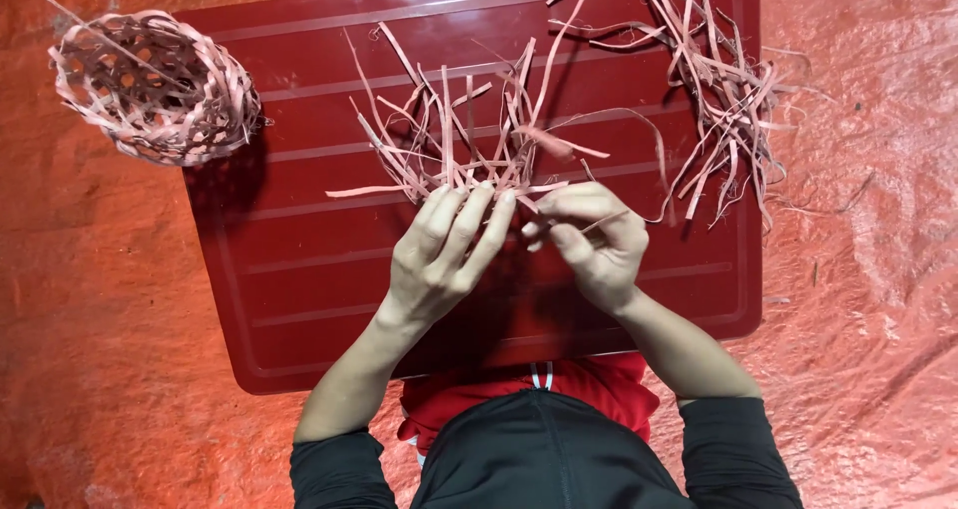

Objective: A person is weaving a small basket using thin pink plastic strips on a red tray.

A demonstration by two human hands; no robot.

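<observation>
Red surface (299,299) carries half-woven strips (459,150) at centre, just beyond both hands: left hand (439,254) presses them with spread fingers, right hand (594,240) pinches one strip (609,220); finished basket (155,87) far left.

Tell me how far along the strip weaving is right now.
Done: one woven basket sits finished at the board's far-left corner. In hand: the left hand presses flat on a new weave whose strip ends mostly stick out loose, while the right hand pinches one strip. Left: only a small crossed patch shows, no sides, and a pile of loose strips waits at the far right.
</observation>
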